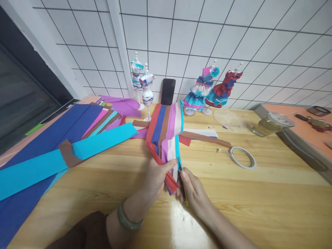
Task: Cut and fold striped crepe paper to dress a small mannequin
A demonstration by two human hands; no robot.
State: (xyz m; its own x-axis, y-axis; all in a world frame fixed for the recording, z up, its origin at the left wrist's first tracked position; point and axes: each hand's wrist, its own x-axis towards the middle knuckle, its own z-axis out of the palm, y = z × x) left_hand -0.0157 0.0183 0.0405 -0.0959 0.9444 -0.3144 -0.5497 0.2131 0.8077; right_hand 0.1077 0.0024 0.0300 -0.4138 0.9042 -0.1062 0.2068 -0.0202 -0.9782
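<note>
A layered band of crepe paper strips runs down the middle of the table, in red, blue, brown, purple, pale pink and turquoise. My left hand is closed on the near part of the band, thumb on top, where the red strip folds across. On the right side, my right hand grips slim dark scissors with a yellow end. Their tips touch the band's turquoise edge beside my left thumb. My fingers partly hide the scissors' handle.
Long blue and turquoise paper strips spread over the left. Small dress forms and dressed ones stand by the tiled wall, with a phone between. A tape roll and a glass jar are on the right.
</note>
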